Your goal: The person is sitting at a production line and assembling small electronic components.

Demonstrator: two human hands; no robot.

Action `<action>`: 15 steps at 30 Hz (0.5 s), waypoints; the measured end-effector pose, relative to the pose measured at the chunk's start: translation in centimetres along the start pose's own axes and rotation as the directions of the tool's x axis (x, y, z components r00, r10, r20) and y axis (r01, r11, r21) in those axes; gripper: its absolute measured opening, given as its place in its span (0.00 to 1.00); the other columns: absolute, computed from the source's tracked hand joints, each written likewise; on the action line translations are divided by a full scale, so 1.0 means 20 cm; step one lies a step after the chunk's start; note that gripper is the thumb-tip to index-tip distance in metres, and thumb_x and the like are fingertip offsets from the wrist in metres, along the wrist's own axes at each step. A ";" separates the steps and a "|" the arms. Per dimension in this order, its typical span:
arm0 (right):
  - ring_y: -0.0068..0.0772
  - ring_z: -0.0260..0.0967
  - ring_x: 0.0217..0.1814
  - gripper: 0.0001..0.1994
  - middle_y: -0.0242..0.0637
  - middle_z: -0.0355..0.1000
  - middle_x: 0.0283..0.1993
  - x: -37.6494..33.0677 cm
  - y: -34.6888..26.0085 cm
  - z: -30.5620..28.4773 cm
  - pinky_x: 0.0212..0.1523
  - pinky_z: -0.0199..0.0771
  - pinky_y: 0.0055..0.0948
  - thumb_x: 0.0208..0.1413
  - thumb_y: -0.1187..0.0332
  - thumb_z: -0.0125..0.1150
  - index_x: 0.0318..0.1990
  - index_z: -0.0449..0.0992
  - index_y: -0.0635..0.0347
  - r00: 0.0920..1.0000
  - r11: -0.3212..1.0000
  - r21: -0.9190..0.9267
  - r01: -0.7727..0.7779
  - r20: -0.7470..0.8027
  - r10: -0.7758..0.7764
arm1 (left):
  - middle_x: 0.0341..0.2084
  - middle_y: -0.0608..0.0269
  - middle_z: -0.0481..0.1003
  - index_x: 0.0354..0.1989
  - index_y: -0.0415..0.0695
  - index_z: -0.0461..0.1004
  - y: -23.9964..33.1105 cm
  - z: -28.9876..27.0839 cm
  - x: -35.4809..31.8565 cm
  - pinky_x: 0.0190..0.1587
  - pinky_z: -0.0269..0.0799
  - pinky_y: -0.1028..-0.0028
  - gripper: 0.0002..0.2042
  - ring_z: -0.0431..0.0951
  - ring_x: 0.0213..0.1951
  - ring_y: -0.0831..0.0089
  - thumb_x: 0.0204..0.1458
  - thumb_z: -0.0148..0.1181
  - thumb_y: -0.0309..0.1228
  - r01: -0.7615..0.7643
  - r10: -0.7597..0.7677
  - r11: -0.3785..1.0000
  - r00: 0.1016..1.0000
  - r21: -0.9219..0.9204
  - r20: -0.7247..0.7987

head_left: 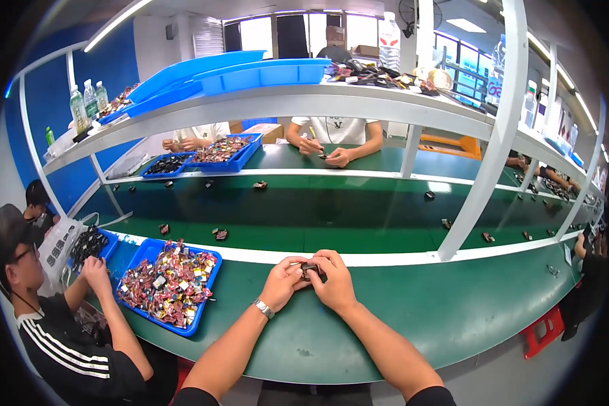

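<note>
In front of me, over the near green worktop, both hands meet around a small black plastic part (311, 271). My left hand (282, 283) pinches it from the left, a metal-banded watch on that wrist. From the other side, my right hand (333, 283) closes its fingers and thumb on the same piece. The fingers cover much of it, so its details cannot be made out. Left of my hands lies a blue tray (197, 317) heaped with small red-wired electronic parts (164, 281).
A conveyor belt (358, 220) carrying scattered small parts runs beyond a white rail (379, 258). A white post (484, 149) rises at right, supporting a shelf (250, 105) with blue trays and bottles. A co-worker (68, 338) sits close at left; another (335, 139) works opposite.
</note>
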State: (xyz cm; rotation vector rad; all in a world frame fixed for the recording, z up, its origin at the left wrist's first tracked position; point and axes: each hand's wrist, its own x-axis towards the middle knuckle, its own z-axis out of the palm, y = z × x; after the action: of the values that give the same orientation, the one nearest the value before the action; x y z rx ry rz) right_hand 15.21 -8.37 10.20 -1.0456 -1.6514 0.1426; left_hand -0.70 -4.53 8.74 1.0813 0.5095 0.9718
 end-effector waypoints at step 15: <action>0.36 0.73 0.41 0.07 0.35 0.72 0.40 -0.01 0.00 0.01 0.39 0.77 0.32 0.47 0.74 0.66 0.35 0.80 0.58 0.997 0.985 -0.154 0.076 -0.014 -0.079 | 0.44 0.58 0.74 0.54 0.39 0.63 -0.01 0.00 -0.01 0.53 0.75 0.67 0.13 0.76 0.47 0.70 0.61 0.48 0.23 0.036 -0.036 0.999 0.999 -0.019 -0.036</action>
State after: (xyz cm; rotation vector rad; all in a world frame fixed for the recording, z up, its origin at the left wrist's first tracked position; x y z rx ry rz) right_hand 15.06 -8.49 9.99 -1.0923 -1.7028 -0.0478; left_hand -0.64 -4.67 8.47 1.0361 0.5470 0.9642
